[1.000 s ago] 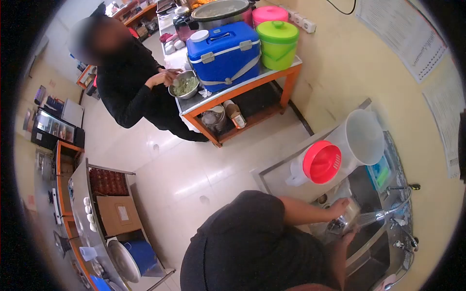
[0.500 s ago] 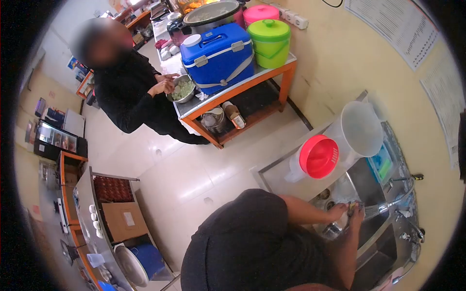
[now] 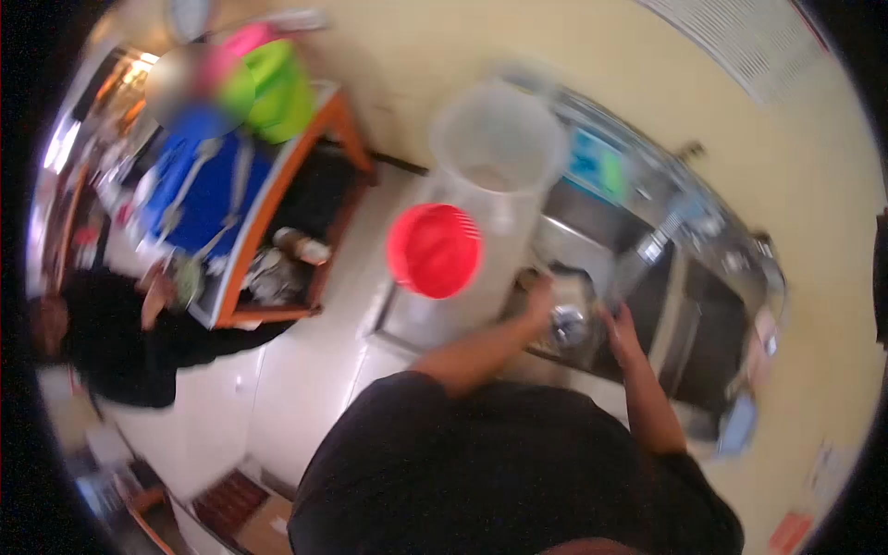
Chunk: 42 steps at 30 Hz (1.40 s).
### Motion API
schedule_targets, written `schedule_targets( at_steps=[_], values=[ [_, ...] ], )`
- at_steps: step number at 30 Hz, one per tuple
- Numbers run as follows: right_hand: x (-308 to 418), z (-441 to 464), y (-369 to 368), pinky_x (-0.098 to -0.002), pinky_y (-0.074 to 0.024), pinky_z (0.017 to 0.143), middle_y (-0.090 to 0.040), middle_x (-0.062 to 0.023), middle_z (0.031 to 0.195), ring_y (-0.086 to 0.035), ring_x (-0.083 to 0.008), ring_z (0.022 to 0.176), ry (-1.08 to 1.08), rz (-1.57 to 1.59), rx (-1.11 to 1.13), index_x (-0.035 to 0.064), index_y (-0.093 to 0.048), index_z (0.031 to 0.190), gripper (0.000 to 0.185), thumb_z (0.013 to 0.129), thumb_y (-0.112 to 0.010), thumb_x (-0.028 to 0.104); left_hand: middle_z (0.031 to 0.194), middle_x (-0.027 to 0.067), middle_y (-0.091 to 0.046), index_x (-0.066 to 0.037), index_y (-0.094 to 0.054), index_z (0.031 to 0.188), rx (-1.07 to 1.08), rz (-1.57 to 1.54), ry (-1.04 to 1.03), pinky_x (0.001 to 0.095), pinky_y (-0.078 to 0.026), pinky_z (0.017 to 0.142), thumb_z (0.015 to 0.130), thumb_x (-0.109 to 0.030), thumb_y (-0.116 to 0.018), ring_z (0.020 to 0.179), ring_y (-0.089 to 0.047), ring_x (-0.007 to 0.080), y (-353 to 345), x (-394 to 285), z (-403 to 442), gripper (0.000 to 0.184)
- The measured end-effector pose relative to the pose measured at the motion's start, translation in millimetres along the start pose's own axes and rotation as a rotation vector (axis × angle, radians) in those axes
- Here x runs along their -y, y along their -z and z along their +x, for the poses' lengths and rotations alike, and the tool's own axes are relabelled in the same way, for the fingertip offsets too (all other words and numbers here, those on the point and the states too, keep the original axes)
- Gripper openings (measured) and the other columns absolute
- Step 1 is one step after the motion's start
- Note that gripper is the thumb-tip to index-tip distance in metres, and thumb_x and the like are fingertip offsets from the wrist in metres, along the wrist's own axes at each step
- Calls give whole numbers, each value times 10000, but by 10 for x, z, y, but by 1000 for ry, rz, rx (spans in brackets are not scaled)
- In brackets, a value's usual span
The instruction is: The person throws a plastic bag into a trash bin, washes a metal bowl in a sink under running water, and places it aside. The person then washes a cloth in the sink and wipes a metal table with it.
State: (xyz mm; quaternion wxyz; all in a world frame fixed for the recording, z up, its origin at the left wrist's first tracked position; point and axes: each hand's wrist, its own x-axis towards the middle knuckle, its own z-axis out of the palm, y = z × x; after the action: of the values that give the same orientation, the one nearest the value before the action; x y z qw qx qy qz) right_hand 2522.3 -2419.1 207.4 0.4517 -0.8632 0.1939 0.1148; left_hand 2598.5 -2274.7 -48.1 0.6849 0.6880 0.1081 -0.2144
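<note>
Over the steel sink (image 3: 638, 333), my left hand (image 3: 539, 303) reaches in beside a shiny metal vessel (image 3: 567, 326). Its fingers are blurred, so whether they grip the vessel's edge is unclear. To the right, my right hand (image 3: 622, 335) is held apart from the left, just below the tap's spout (image 3: 652, 245). Motion smears these fingers too, and anything in them cannot be made out. Left of the basin, a red plastic container (image 3: 435, 250) stands on the drainboard (image 3: 407, 319), with a large translucent tub (image 3: 499, 139) behind it.
A blue tray with a green item (image 3: 597, 166) lies at the sink's back edge. To the left, an orange-framed table (image 3: 268, 222) carries a blue cooler (image 3: 199, 190) and a lime-green bucket (image 3: 282, 88). A co-worker (image 3: 120, 333) in dark clothes stands beside it, hands at a bowl.
The view has swung right, so the sink is now nearer the middle. My hands, close together before, have moved apart.
</note>
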Motion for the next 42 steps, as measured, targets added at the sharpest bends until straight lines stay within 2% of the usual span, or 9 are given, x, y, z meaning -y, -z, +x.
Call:
schedule_targets(
  at_steps=[2, 11, 16, 19, 24, 31, 36, 40, 42],
  values=[
    [-529, 358, 129, -379, -465, 988, -581, -134, 1280, -576, -237, 1171, -144, 595, -101, 3, -452, 1363, 502, 975, -635, 263, 1333, 180, -556, -18, -496, 1381, 85, -469, 269, 436, -436, 1021, 1031, -566, -404, 1194, -545, 290, 250, -1229, -786, 657],
    [453, 854, -736, -388, -457, 1007, -593, -108, 1253, -591, -232, 1143, -24, 879, -59, 40, -448, 1370, 503, 946, -690, 158, 1152, 133, -653, -12, -563, 1253, 216, -87, 148, 399, -467, 928, 1055, -391, -459, 1037, -600, 257, -96, -36, -254, 440],
    [1178, 1598, -276, -590, -366, 1081, -469, -105, 1444, -466, -311, 1309, 101, 1476, -56, 105, -389, 1403, 615, 946, -664, 411, 1106, 94, -654, -40, -569, 1211, 274, -150, 302, 379, -488, 889, 1058, -331, -473, 963, -624, 232, 91, -422, -476, 343],
    [1096, 1657, -212, -622, -315, 1092, -456, -103, 1465, -444, -318, 1331, -17, 998, -265, 102, -350, 1454, 690, 948, -643, 467, 1113, 71, -648, -67, -566, 1203, 353, -362, 318, 376, -518, 845, 1054, -315, -488, 990, -637, 210, 189, -939, -722, 300],
    [-207, 1237, -305, -378, -447, 1022, -660, -158, 1224, -612, -262, 1161, 61, -6, -61, 33, -638, 1234, 436, 968, -618, 378, 1146, 60, -635, -70, -552, 1219, 343, -605, 400, 395, -523, 875, 1049, -309, -499, 983, -636, 204, 99, -778, -531, 298],
    [-784, 533, 43, -300, -457, 944, -672, -37, 1129, -598, -153, 1075, -13, 447, -99, 25, -639, 1205, 302, 980, -621, 227, 1311, 112, -592, -56, -486, 1373, 428, -616, 433, 441, -450, 1039, 1022, -356, -530, 1175, -588, 268, 151, -1102, -752, 464],
    [-543, 348, 292, -326, -464, 957, -655, -52, 1176, -613, -218, 1047, 21, 1048, -38, 50, -543, 1332, 399, 982, -608, 229, 1084, 50, -698, -24, -647, 1176, 450, -355, 211, 332, -491, 894, 1055, -374, -481, 966, -641, 154, 235, -1343, -1038, 406],
    [227, 542, 458, -337, -448, 986, -640, -80, 1193, -601, -252, 1064, 44, 1074, -300, 44, -453, 1382, 508, 960, -648, 251, 1056, 33, -707, -30, -660, 1159, 422, -364, 135, 324, -492, 882, 1049, -398, -491, 949, -647, 137, 355, -1346, -1058, 420],
    [374, 884, 574, -384, -448, 999, -611, -168, 1244, -600, -311, 1116, 286, 507, -359, 34, -422, 1376, 619, 898, -723, 288, 1051, 41, -705, -30, -651, 1168, 432, -506, 223, 336, -503, 889, 1050, -404, -486, 958, -650, 142, 382, -1387, -1062, 426]
  ],
)
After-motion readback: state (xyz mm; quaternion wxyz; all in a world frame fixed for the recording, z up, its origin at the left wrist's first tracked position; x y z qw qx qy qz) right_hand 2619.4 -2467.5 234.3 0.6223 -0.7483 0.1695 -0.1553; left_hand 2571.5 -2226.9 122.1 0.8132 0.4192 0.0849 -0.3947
